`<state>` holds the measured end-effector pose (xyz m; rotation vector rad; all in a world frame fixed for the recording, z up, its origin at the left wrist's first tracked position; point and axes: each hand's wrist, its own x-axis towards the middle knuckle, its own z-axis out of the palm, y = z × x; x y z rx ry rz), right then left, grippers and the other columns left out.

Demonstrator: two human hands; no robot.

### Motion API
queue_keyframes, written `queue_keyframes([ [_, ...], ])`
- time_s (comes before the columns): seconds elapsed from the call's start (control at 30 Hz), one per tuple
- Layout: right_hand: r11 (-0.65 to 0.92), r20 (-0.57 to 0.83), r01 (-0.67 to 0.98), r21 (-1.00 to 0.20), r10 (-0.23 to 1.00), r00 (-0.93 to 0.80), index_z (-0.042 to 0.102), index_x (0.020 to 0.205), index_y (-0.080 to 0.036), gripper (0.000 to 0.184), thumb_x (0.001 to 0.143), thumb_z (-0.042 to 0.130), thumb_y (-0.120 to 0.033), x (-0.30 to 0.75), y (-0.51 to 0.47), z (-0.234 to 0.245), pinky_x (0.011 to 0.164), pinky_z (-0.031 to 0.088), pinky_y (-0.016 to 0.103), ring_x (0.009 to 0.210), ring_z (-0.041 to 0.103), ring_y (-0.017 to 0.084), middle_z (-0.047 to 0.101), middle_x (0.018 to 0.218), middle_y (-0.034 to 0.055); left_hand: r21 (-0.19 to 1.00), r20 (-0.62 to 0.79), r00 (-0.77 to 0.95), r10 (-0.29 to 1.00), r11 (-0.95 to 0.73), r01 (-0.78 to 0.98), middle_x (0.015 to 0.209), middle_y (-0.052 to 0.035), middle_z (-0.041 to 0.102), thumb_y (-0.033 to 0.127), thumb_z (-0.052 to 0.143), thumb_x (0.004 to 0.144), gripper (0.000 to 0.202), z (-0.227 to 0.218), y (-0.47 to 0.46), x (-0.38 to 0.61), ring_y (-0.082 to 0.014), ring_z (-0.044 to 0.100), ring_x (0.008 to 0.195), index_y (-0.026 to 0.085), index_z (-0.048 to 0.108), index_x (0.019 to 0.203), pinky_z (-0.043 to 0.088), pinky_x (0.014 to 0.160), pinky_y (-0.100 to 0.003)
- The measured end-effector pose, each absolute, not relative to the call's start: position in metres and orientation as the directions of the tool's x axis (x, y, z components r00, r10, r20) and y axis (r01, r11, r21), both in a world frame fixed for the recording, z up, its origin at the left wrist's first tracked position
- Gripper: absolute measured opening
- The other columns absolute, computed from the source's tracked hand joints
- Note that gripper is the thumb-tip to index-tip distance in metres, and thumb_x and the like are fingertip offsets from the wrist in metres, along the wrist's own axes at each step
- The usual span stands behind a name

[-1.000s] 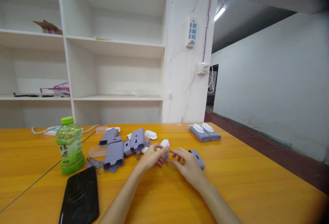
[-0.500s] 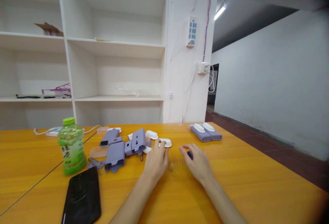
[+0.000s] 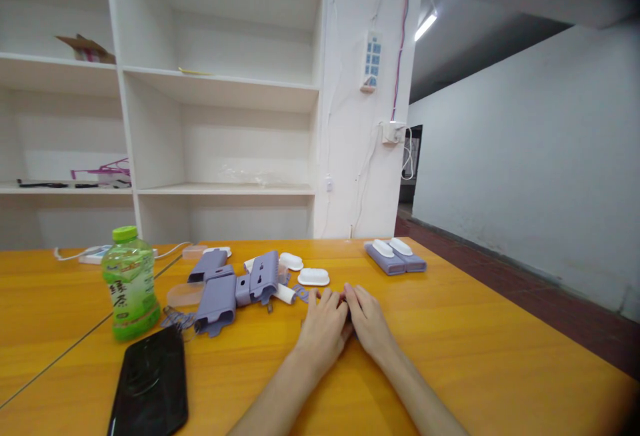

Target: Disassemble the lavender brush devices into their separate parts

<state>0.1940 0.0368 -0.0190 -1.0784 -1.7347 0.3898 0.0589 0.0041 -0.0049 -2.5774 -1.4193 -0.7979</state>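
Observation:
My left hand (image 3: 325, 323) and my right hand (image 3: 369, 321) meet above the middle of the wooden table (image 3: 480, 343), fingers curled in and touching. Between them shows a sliver of a small dark purple piece (image 3: 349, 314), gripped by my right fingers; most of it is hidden. What my left fingers pinch, if anything, is covered by the hand. Just beyond my left hand lies a white oval cover (image 3: 314, 277), with a second white cover (image 3: 291, 261) behind it. Several hollow purple housings (image 3: 218, 297) lie to the left.
A green bottle (image 3: 131, 289) and a black phone (image 3: 150, 383) occupy the left side. Near the far right edge, two purple cases (image 3: 387, 263) carry white covers. A clear plastic part (image 3: 185, 294) and purple strips (image 3: 179, 318) lie near the bottle. White shelves (image 3: 225, 191) stand behind.
My hands have come together from apart; the right moved left and the left moved slightly right. The blurred brownish thing between them is no longer visible. The view has shifted slightly.

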Motion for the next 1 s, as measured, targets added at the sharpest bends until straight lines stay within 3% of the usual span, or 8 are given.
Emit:
queue_keyframes([
  [0.27, 0.559, 0.58, 0.464, -0.687, 0.807, -0.112, 0.059, 0.075, -0.023, 0.052, 0.104, 0.028, -0.055, 0.19, 0.03, -0.016, 0.073, 0.045, 0.031, 0.076, 0.062, 0.021, 0.066, 0.079, 0.0052, 0.252, 0.453, 0.442, 0.774, -0.587, 0.769, 0.113, -0.0098, 0.069, 0.022, 0.046, 0.094, 0.029, -0.009, 0.005, 0.055, -0.0252, 0.064, 0.1, 0.021, 0.072, 0.106, 0.049, 0.085, -0.036],
  [0.47, 0.528, 0.598, 0.537, -0.658, 0.8, -0.053, 0.057, 0.072, -0.024, 0.052, 0.102, 0.03, -0.056, 0.187, 0.038, -0.021, 0.075, 0.041, 0.035, 0.075, 0.058, 0.023, 0.063, 0.076, 0.0072, 0.238, 0.456, 0.431, 0.779, -0.574, 0.784, 0.103, -0.0097, 0.071, 0.015, 0.053, 0.081, 0.03, -0.006, 0.005, 0.058, -0.0264, 0.065, 0.092, 0.022, 0.074, 0.101, 0.047, 0.077, -0.036],
  [0.6, 0.464, 0.589, 0.56, -0.687, 0.806, 0.054, 0.06, 0.074, -0.023, 0.053, 0.099, 0.032, -0.059, 0.203, 0.049, -0.021, 0.08, 0.041, 0.038, 0.081, 0.06, 0.027, 0.065, 0.08, 0.0111, 0.194, 0.467, 0.406, 0.786, -0.539, 0.82, 0.086, -0.0111, 0.069, 0.022, 0.048, 0.089, 0.026, -0.002, 0.008, 0.049, -0.0276, 0.062, 0.089, 0.02, 0.074, 0.085, 0.046, 0.078, -0.039],
  [0.67, 0.409, 0.566, 0.553, -0.726, 0.812, 0.144, 0.062, 0.076, -0.022, 0.054, 0.098, 0.031, -0.061, 0.214, 0.054, -0.021, 0.083, 0.041, 0.041, 0.085, 0.06, 0.029, 0.066, 0.083, 0.0139, 0.173, 0.48, 0.397, 0.782, -0.528, 0.831, 0.09, -0.0103, 0.068, 0.025, 0.047, 0.093, 0.028, 0.0, 0.012, 0.038, -0.0279, 0.061, 0.095, 0.021, 0.073, 0.084, 0.045, 0.083, -0.041],
  [0.77, 0.355, 0.524, 0.508, -0.785, 0.819, 0.236, 0.065, 0.084, -0.02, 0.054, 0.096, 0.034, -0.062, 0.222, 0.059, -0.023, 0.091, 0.042, 0.045, 0.096, 0.06, 0.033, 0.068, 0.094, 0.0177, 0.156, 0.512, 0.368, 0.776, -0.505, 0.849, 0.115, -0.0097, 0.066, 0.015, 0.046, 0.092, 0.029, 0.001, 0.019, 0.022, -0.0288, 0.055, 0.115, 0.024, 0.071, 0.102, 0.038, 0.099, -0.046],
  [0.87, 0.344, 0.48, 0.431, -0.834, 0.837, 0.262, 0.066, 0.106, -0.016, 0.057, 0.095, 0.037, -0.063, 0.218, 0.06, -0.029, 0.101, 0.04, 0.047, 0.113, 0.058, 0.033, 0.067, 0.114, 0.0194, 0.173, 0.557, 0.29, 0.778, -0.451, 0.876, 0.139, -0.0163, 0.052, 0.001, 0.039, 0.086, 0.053, 0.0, 0.025, 0.019, -0.033, 0.042, 0.132, 0.02, 0.055, 0.134, 0.026, 0.109, -0.055],
  [1.0, 0.39, 0.468, 0.322, -0.863, 0.858, 0.214, 0.06, 0.128, -0.011, 0.07, 0.095, 0.033, -0.067, 0.197, 0.062, -0.037, 0.107, 0.041, 0.047, 0.13, 0.051, 0.032, 0.059, 0.135, 0.0197, 0.197, 0.587, 0.289, 0.756, -0.481, 0.854, 0.143, -0.0171, 0.048, 0.003, 0.037, 0.087, 0.055, 0.004, 0.014, 0.034, -0.0326, 0.038, 0.135, 0.016, 0.047, 0.14, 0.027, 0.111, -0.053],
])
